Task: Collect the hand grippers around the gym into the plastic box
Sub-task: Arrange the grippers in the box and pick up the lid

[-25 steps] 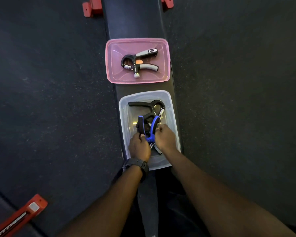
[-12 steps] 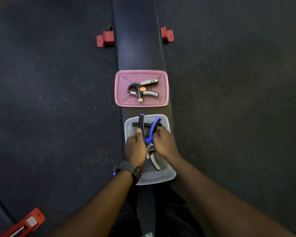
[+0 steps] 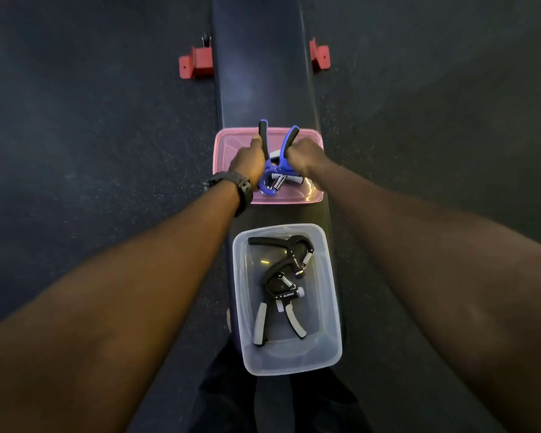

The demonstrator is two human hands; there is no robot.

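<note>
Left hand (image 3: 249,164), watch (image 3: 236,185) on the wrist, is curled round the left handle of the blue gripper (image 3: 274,165); thumb lies along the handle toward 12 o'clock. Right hand (image 3: 303,157) is curled round the right handle. Both handle tips stick out past the fists at 12 o'clock; the spring end hangs between the wrists at 6 o'clock. The gripper is held over the pink tray (image 3: 313,195), where a grey-handled gripper (image 3: 275,154) shows partly under it; contact between the 2 cannot be told.

At 6 o'clock from the tray, apart from it, the clear box (image 3: 333,307) sits on the bench (image 3: 260,73). Inside lie 2 black grippers (image 3: 281,270), the far one at 12 o'clock overlapping the near one. The near one has grey handles and reads "GLOVIC"; spelling not certain.

Red brackets (image 3: 196,62) flank the bench at 11 and 1 o'clock.
</note>
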